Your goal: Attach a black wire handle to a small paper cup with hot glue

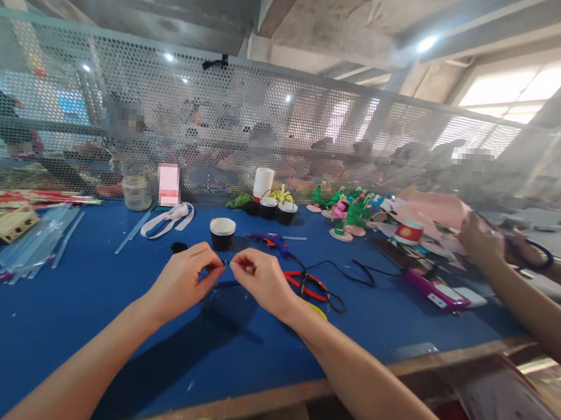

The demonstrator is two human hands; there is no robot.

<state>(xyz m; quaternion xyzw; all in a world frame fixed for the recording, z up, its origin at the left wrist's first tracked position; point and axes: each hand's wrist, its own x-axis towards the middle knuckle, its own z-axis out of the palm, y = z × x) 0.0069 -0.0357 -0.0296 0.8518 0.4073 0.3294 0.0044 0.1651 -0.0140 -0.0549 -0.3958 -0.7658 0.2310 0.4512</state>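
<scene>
Close together over the blue table [89,300], my left hand [183,280] and my right hand [261,282] each pinch with thumb and forefinger. A tiny dark bit shows between their fingertips, too small to name. Just beyond them stands a small paper cup [222,235], white inside with a dark outer wall. A black fuzzy piece [179,247] lies behind my left hand. Behind my right hand rests a blue glue gun [270,239] with an orange trigger. Red tool handles [311,289] lie beside my right wrist, partly hidden by it.
Dark cups with thin handles [286,210] and a white cup stack [263,183] stand at the back. Clear sticks [36,239] and a jar [136,193] are left. Right are green figures [356,214], a purple device [434,290] and a co-worker's hand [482,241].
</scene>
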